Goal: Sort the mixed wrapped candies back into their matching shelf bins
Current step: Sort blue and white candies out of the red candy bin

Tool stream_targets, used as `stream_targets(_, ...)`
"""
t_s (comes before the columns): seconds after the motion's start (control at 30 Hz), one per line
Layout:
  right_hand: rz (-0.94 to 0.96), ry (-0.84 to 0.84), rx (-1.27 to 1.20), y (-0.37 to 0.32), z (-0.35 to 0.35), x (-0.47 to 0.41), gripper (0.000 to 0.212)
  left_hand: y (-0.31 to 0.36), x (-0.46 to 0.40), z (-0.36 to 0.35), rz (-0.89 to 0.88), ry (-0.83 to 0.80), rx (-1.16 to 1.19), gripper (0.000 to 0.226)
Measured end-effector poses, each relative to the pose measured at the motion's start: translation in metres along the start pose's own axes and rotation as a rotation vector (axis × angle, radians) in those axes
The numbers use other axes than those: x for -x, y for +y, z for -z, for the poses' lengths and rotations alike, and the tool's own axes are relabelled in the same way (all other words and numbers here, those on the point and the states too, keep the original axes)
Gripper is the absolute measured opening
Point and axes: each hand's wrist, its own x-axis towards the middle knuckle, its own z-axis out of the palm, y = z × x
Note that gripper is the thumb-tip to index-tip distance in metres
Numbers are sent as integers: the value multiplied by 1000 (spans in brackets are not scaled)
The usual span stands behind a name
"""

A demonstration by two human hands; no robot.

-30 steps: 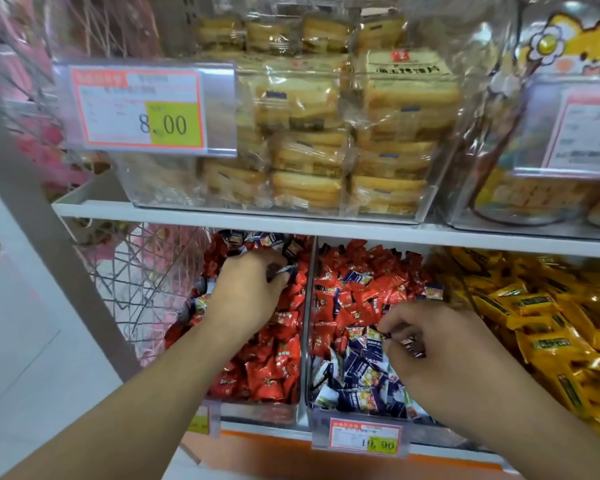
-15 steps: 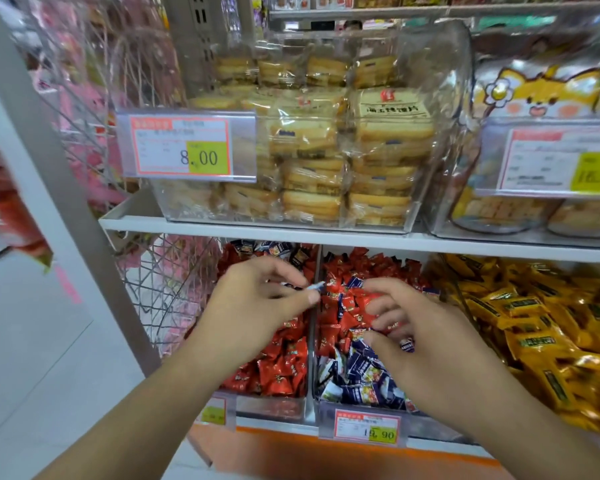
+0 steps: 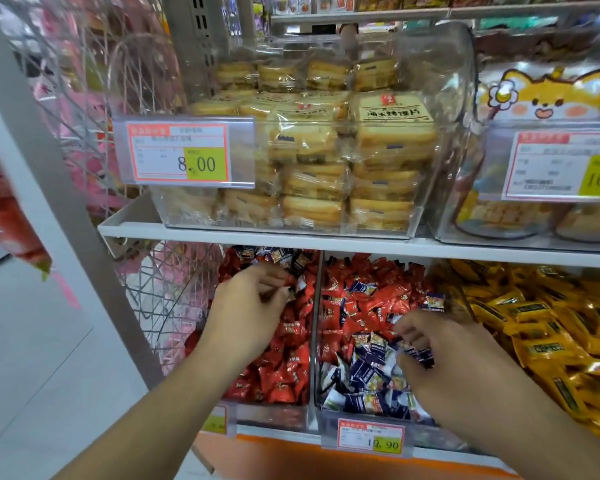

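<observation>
Three clear bins sit under the white shelf. The left bin (image 3: pixel 271 415) holds red candies (image 3: pixel 284 375), with several blue-wrapped ones (image 3: pixel 274 254) mixed in at the back. The middle bin (image 3: pixel 326 422) has red candies (image 3: pixel 388 299) at the back and blue ones (image 3: pixel 364 379) in front. My left hand (image 3: pixel 246 306) is inside the left bin, its curled fingertips pinching a small candy in the pile near the divider. My right hand (image 3: pixel 433 348) hovers over the middle bin, fingers curled round a few blue candies (image 3: pixel 418 355).
A third bin of yellow packets (image 3: pixel 541 327) lies to the right. The shelf above (image 3: pixel 257 233) carries clear boxes of wrapped biscuits (image 3: pixel 326 161). A price tag (image 3: pixel 371 434) hangs on the middle bin's front. A wire rack (image 3: pixel 160 289) and a grey upright stand to the left.
My hands met over the divider, the left one holding a blue candy. They have since parted: the left went back into the left bin, the right dropped lower over the blue pile.
</observation>
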Motion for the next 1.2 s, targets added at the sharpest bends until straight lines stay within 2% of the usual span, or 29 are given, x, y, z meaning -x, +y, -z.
stream_targets(0.13, 21, -19, -4, -1, -1, -6, 23, -20, -14, -10, -16, -59, -216, 36)
stream_targets(0.3, 37, -28, -20, 0, -6, -10, 20, -24, -21, -16, -58, -72, -278, 28)
stream_targets(0.43, 46, -7, -30, -2, -9, -10, 19, -23, -18, -7, -64, 1, -200, 15)
stream_targets(0.53, 74, 21, -88, -5, -9, -9, 28, -12, -11, 5, -47, 23, -47, 9)
stream_targets(0.63, 137, 84, -154, -9, -9, -8, 46, 13, 4, 16, -48, -68, 192, 14)
stream_targets(0.73, 188, 138, -243, -13, -7, -4, 55, 39, 22, 17, -91, -227, 311, 14)
stream_targets(0.8, 219, 156, -280, -16, -6, 1, 47, 49, 31, 12, -118, -321, 342, 13)
stream_targets(0.87, 230, 164, -265, -18, -5, 4, 25, 53, 37, 8, -132, -379, 345, 12)
stream_targets(0.93, 204, 186, -216, -15, -4, 5, 16, 54, 39, 7, -135, -405, 345, 9)
stream_targets(1.0, 142, 173, -158, -9, -5, 2, 18, 51, 35, 8, -134, -359, 327, 6)
stream_targets(1.07, 90, 131, -86, -5, -6, -2, 17, 40, 24, 8, -99, -207, 273, 3)
stream_targets(1.13, 52, 95, -43, -2, -6, -4, 26, 23, 8, 7, -68, -52, 134, 5)
stream_targets(1.2, 42, 80, -40, -3, -6, -5, 30, 3, -5, 4, -55, -29, -52, 15)
